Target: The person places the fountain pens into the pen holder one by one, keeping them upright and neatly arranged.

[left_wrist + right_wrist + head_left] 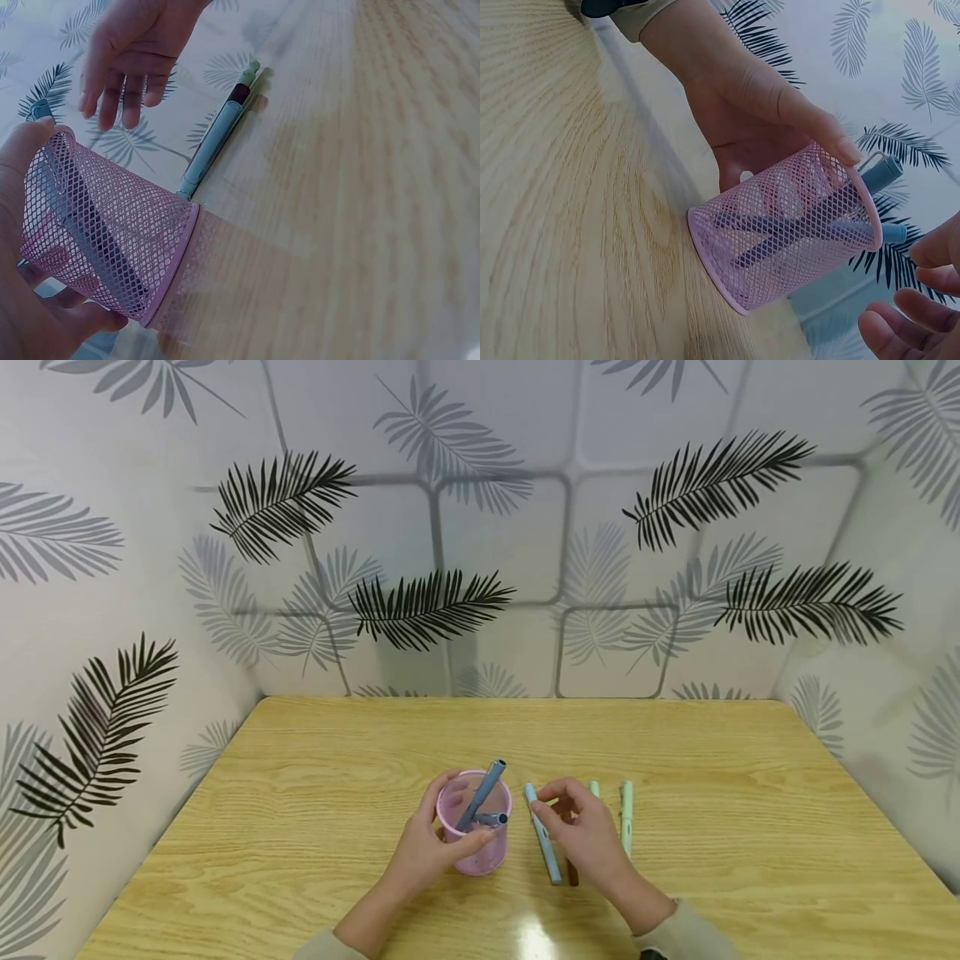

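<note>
My left hand grips a pink mesh pen cup, thumb near the rim and fingers round the far side. Two blue pens lean inside it; the longer blue pen sticks up past the rim, the other blue pen barely does. My right hand hovers over the pens on the table with nothing between its loosely bent fingers. Closest to its fingertips lies a light blue pen. A brown pen is partly hidden under that hand.
Right of the brown pen lie two light green pens, one green pen more exposed and another green pen mostly covered by the right hand. The wooden table meets a leaf-patterned backdrop at its back and sides.
</note>
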The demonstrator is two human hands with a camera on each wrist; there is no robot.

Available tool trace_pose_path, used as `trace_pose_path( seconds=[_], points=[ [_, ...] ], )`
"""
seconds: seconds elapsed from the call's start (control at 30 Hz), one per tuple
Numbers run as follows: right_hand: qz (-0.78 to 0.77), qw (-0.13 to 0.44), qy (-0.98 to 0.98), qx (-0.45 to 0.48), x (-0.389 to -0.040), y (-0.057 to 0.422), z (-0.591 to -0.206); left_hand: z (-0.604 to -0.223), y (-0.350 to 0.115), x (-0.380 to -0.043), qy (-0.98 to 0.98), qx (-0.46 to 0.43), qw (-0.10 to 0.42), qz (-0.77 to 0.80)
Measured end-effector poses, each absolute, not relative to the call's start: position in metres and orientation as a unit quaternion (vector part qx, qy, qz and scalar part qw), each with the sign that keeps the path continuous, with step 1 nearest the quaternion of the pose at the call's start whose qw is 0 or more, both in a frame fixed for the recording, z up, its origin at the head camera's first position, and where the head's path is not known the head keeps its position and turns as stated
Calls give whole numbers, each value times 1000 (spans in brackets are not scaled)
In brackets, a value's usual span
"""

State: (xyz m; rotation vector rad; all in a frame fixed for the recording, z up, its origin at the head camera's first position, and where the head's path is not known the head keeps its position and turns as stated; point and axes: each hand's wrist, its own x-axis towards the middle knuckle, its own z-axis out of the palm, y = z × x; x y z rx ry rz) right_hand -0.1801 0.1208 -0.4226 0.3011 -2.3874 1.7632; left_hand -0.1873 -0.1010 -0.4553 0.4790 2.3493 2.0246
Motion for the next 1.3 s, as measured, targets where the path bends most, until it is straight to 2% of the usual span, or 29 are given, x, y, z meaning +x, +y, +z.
trace_pose_path(
  seconds=[0.43,0.73,1.3],
  points=[
    [574,86,-809,89,-180,134,-422,-458,-101,-189,746,154,-5,648],
    [588,61,-804,67,-182,145,-422,-455,-101,-188,749,149,2,645],
    [551,78,-829,48,-185,170,-424,-458,-102,-189,747,153,2,647]
  ],
)
